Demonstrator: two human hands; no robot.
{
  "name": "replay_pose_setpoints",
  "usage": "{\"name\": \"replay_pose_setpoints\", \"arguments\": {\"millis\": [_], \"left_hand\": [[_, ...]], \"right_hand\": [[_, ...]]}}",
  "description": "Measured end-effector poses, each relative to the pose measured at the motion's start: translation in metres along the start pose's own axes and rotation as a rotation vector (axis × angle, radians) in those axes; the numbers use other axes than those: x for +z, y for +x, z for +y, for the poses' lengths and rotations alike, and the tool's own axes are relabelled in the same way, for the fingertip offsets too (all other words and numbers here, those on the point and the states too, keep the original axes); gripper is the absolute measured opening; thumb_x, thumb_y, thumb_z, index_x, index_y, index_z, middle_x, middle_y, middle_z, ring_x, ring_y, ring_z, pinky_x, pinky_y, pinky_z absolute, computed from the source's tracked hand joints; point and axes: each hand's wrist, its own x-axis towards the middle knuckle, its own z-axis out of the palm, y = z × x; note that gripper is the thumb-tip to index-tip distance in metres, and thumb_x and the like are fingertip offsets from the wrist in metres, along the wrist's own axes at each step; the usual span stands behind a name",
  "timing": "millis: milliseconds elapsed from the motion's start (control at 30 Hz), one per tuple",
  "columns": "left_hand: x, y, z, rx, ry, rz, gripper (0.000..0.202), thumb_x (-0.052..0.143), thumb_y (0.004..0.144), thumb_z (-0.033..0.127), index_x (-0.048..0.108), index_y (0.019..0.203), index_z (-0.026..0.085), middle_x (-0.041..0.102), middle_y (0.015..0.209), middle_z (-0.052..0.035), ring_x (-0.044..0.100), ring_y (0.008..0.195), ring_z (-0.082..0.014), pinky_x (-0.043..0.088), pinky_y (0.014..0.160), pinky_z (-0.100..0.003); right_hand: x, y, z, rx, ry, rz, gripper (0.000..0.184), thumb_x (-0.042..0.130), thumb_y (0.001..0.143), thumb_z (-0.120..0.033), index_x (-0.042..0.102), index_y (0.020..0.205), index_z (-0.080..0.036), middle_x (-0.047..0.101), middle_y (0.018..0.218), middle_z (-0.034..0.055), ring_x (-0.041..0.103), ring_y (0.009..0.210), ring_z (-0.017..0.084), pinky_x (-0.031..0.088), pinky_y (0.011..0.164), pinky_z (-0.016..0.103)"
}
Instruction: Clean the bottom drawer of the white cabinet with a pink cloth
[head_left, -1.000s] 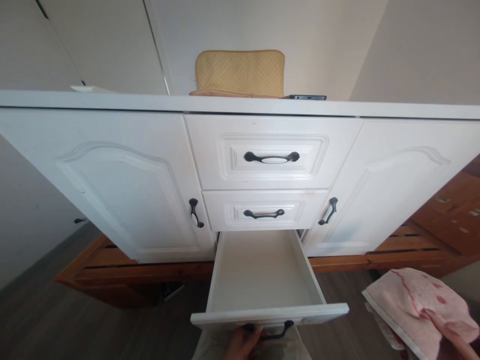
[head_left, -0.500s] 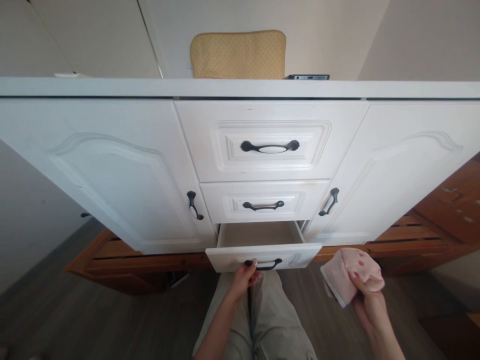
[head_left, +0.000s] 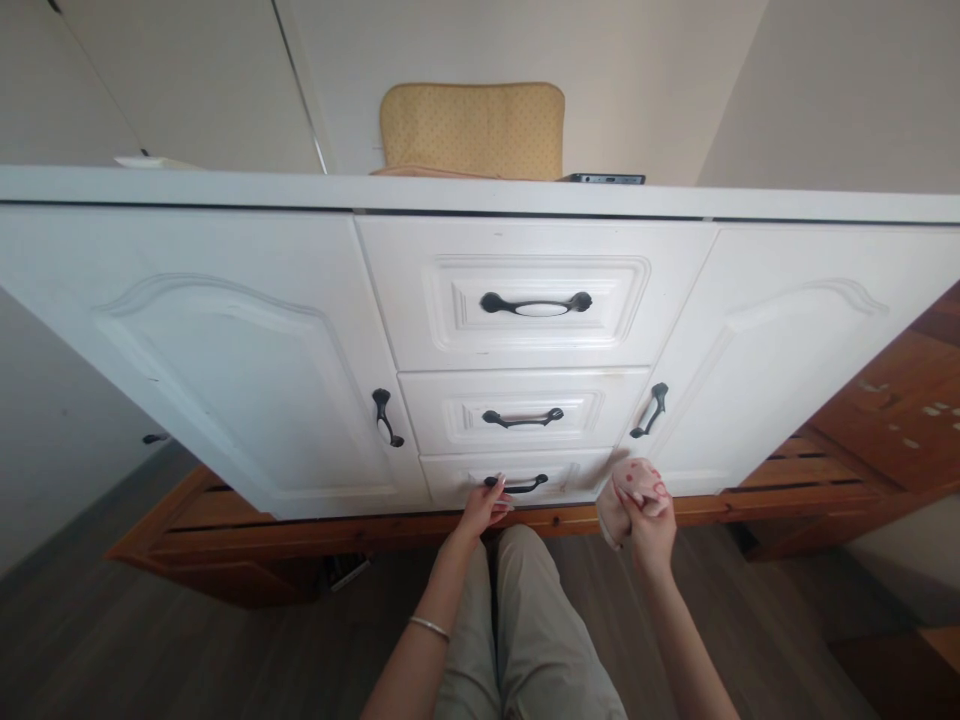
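Under white cabinet (head_left: 225, 330), left hand (head_left: 484, 508) touches drawer handle (head_left: 517, 485); right hand (head_left: 649, 520) grips cloth (head_left: 622, 495).

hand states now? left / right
Left hand: fingers on the bottom drawer handle; grip closure cannot be told.
Right hand: closed, holding pink cloth.

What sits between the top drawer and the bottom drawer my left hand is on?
The middle drawer, closed, with its dark handle; seen in the head view.

The cabinet (head_left: 225, 340) is smooth white-painted wood with dark metal handles (head_left: 515, 484). The cloth (head_left: 626, 490) looks soft pink terry.
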Motion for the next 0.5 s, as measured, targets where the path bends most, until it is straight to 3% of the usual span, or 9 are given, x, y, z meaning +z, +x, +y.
{"name": "replay_pose_setpoints", "arguments": {"millis": [133,233,333,400,500], "left_hand": [[0.001,-0.009,-0.027,0.166,0.149,0.149,0.075,0.047,0.073,0.091,0.065,0.073,0.018,0.076,0.082,-0.0128,0.071,0.080,-0.0256,0.055,0.080,-0.038],[-0.010,-0.037,-0.060,0.292,0.304,0.232,0.055,0.050,0.085,0.071,0.068,0.071,0.021,0.075,0.083,-0.0100,0.070,0.090,-0.0291,0.051,0.092,-0.042],[-0.028,-0.064,-0.099,0.370,0.441,0.386,0.035,0.059,0.084,0.054,0.073,0.085,0.021,0.072,0.104,-0.0124,0.062,0.112,-0.0338,0.043,0.109,-0.048],[-0.038,-0.072,-0.124,0.393,0.514,0.490,0.039,0.056,0.086,0.049,0.073,0.100,0.017,0.067,0.121,-0.0163,0.055,0.124,-0.0367,0.038,0.117,-0.054],[-0.043,-0.068,-0.154,0.479,0.784,0.620,0.044,0.049,0.094,0.040,0.068,0.120,0.012,0.064,0.133,-0.0169,0.055,0.128,-0.0339,0.044,0.114,-0.053]], "right_hand": [[0.045,-0.006,0.005,-0.085,-0.079,-0.093,0.050,0.072,0.065,-0.042,0.046,0.102,-0.021,0.057,0.096,0.0017,0.058,0.087,0.023,0.050,0.083,0.039],[0.075,-0.025,0.011,-0.129,-0.050,-0.156,0.045,0.063,0.067,-0.034,0.043,0.105,-0.022,0.054,0.099,0.0026,0.056,0.089,0.022,0.049,0.084,0.037],[0.106,-0.055,0.015,-0.260,-0.016,-0.270,0.043,0.057,0.070,-0.026,0.046,0.111,-0.020,0.055,0.104,0.0060,0.056,0.095,0.024,0.048,0.090,0.040],[0.132,-0.080,0.016,-0.411,-0.016,-0.331,0.040,0.055,0.073,-0.019,0.049,0.113,-0.020,0.053,0.106,0.0075,0.054,0.099,0.025,0.046,0.092,0.043],[0.175,-0.122,0.016,-0.558,-0.068,-0.438,0.039,0.056,0.074,-0.012,0.053,0.112,-0.021,0.052,0.108,0.0086,0.053,0.100,0.026,0.046,0.090,0.044]]}}
